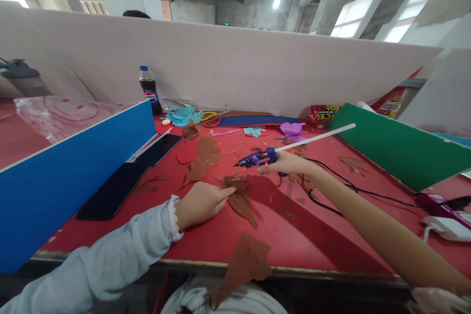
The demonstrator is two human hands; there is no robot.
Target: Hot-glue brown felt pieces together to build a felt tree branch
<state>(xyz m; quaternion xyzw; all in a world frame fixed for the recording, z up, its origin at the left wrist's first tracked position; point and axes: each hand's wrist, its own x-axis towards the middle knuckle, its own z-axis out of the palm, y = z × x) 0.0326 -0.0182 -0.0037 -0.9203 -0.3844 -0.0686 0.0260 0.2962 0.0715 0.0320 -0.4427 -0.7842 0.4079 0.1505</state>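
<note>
My right hand (289, 163) is wrapped round the handle of a blue glue gun (259, 158). A long white glue stick (320, 138) juts from its back, and its nozzle points left above the table. Below the nozzle, my left hand (206, 202) holds a brown, leaf-like piece (241, 201) against the table, its index finger lying on it; whether it is paper or cloth I cannot tell. Some of the left fingers are hidden under the hand. Another brown piece (246, 260) hangs over the table's front edge. More brown scraps (203, 159) lie behind the left hand.
A blue panel (81, 171) and a green panel (401, 149) stand at the sides. Two dark phones (112, 194) lie left. Scissors (210, 120), turquoise scraps (184, 115) and a cola bottle (149, 93) are at the back. Black cords (353, 186) reach a power strip (443, 211).
</note>
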